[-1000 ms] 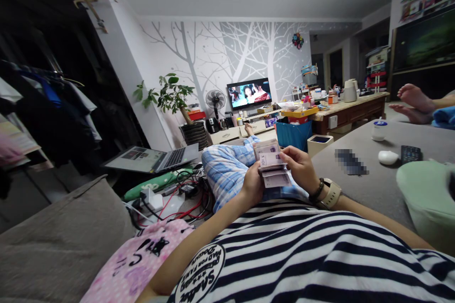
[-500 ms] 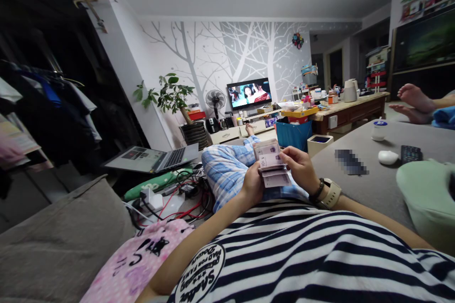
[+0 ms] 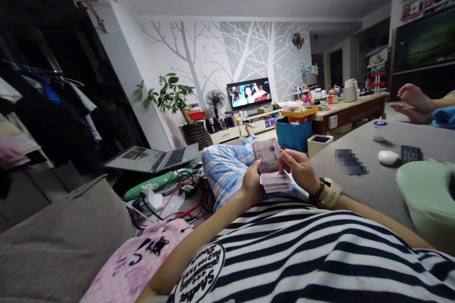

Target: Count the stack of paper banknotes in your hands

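The left hand (image 3: 252, 182) pinches a bent stack of pale purplish paper banknotes (image 3: 269, 152) above blue-and-white plaid cloth trousers (image 3: 222, 165). The right hand (image 3: 300, 166) curls its fingers at the stack's right edge; whether they grip a note, I cannot tell.

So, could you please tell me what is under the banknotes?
Around the banknotes, blue plaid trousers show. The left hand holds the banknotes, thumb on top; the underside of its grip, and whatever lies directly beneath, are covered.
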The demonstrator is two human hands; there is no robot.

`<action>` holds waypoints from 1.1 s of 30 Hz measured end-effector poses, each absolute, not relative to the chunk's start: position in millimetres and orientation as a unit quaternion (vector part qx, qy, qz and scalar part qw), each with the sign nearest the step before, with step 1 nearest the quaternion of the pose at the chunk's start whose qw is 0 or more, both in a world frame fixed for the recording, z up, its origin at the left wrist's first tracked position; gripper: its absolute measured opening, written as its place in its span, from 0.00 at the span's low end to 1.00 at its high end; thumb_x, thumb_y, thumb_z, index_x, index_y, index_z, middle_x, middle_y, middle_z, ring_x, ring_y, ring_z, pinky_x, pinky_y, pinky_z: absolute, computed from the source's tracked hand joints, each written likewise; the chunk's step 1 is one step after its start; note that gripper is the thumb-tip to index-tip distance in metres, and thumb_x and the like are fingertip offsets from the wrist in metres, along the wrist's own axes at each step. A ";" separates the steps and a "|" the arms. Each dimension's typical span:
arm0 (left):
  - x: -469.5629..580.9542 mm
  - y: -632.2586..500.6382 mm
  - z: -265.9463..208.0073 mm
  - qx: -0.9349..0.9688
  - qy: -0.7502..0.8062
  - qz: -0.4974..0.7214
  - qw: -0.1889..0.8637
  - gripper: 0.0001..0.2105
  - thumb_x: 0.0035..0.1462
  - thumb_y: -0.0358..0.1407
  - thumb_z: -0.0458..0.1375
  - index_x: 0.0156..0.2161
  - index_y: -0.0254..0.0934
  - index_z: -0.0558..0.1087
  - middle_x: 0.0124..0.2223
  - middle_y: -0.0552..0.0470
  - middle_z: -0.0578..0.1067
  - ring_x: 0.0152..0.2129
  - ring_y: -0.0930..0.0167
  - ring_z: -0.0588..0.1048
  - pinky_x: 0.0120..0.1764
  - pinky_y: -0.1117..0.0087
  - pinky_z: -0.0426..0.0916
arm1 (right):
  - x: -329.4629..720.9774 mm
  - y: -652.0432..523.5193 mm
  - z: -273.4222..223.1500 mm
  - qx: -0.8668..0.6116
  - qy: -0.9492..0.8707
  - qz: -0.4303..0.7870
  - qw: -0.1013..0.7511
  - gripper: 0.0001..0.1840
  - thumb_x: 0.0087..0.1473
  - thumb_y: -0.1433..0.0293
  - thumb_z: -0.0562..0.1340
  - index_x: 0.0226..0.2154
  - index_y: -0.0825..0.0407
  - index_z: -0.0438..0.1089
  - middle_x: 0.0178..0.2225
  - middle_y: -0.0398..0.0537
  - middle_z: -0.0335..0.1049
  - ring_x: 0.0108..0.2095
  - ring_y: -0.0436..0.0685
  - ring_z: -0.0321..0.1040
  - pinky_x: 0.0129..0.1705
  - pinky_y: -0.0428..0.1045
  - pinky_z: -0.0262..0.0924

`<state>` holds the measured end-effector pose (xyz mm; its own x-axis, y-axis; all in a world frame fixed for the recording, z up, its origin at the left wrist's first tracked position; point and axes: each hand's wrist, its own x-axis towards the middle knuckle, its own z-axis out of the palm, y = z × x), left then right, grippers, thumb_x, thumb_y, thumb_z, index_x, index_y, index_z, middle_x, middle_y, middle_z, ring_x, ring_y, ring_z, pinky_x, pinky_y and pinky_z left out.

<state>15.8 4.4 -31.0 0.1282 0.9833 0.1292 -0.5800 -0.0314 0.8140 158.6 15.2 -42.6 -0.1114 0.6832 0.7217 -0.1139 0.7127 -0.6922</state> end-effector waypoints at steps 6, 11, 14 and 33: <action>17.3 1.7 -26.9 0.338 0.292 0.608 0.656 0.17 0.62 0.35 0.54 0.50 0.30 0.78 0.37 0.43 0.84 0.40 0.58 0.83 0.45 0.59 0.77 | 159.2 21.3 -46.0 -0.217 -0.681 0.314 0.625 0.31 0.56 0.41 0.62 0.20 0.49 0.66 0.18 0.44 0.67 0.21 0.51 0.58 0.26 0.49 0.53; 11.7 5.1 -34.2 0.358 0.301 0.620 0.629 0.11 0.57 0.33 0.59 0.41 0.29 0.79 0.34 0.43 0.83 0.38 0.58 0.83 0.44 0.60 0.77 | 159.1 33.5 -50.6 -0.291 -0.649 0.280 0.645 0.31 0.51 0.41 0.66 0.18 0.49 0.63 0.16 0.41 0.61 0.20 0.51 0.55 0.25 0.49 0.50; 8.2 5.7 -37.1 0.386 0.308 0.623 0.607 0.06 0.52 0.32 0.63 0.35 0.30 0.78 0.29 0.44 0.81 0.34 0.58 0.82 0.42 0.60 0.76 | 159.4 36.0 -51.7 -0.299 -0.645 0.277 0.647 0.30 0.52 0.43 0.65 0.18 0.49 0.63 0.17 0.41 0.63 0.21 0.51 0.56 0.25 0.49 0.51; 12.6 5.7 -32.6 0.367 0.290 0.612 0.638 0.15 0.62 0.37 0.55 0.47 0.30 0.79 0.40 0.43 0.84 0.42 0.57 0.82 0.48 0.59 0.76 | 159.2 33.0 -50.2 -0.286 -0.648 0.264 0.655 0.20 0.54 0.53 0.65 0.21 0.49 0.66 0.20 0.42 0.67 0.23 0.53 0.60 0.29 0.49 0.54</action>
